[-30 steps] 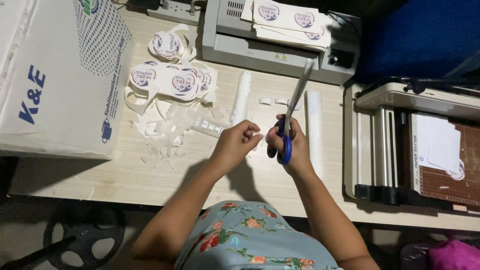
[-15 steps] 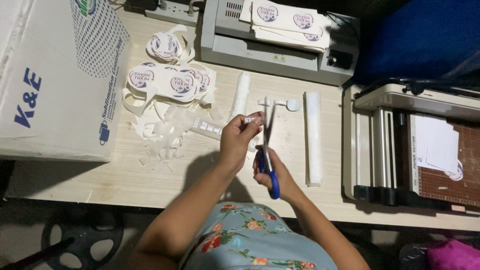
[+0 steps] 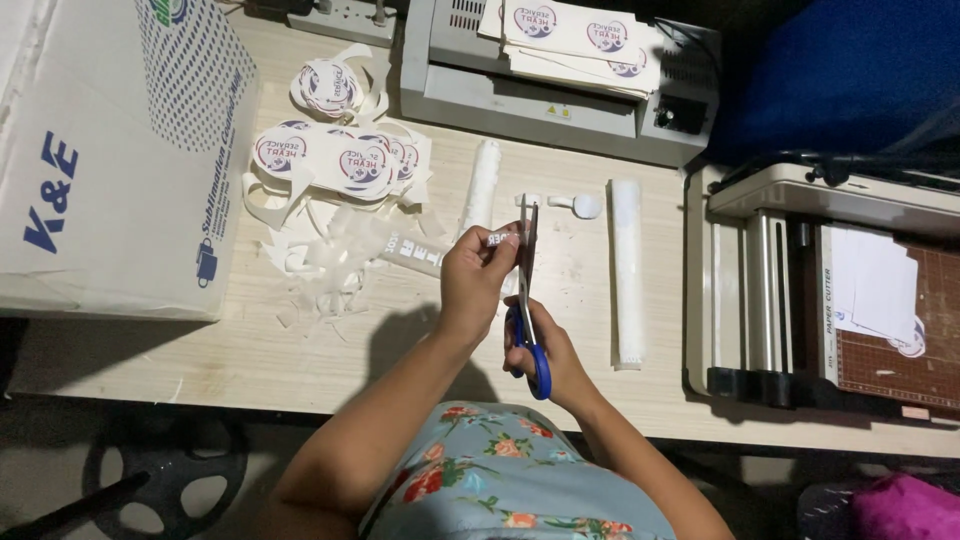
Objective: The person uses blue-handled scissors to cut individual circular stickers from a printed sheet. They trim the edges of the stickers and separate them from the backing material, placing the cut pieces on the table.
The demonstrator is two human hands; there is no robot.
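Note:
My left hand pinches a narrow clear laminated strip with white letters, which stretches out to the left over the table. My right hand grips blue-handled scissors, the blades pointing away from me and meeting the strip's end right beside my left fingertips. Both hands are over the middle of the pale wooden table.
Cut round stickers and white paper scraps lie at left beside a large white box. A grey laminator carrying printed sheets stands behind. Two white rolls lie near; a paper cutter stands right.
The scissors swung from tilting right with the hand held high to pointing straight away, and my right hand dropped toward me. My left hand stayed on the strip.

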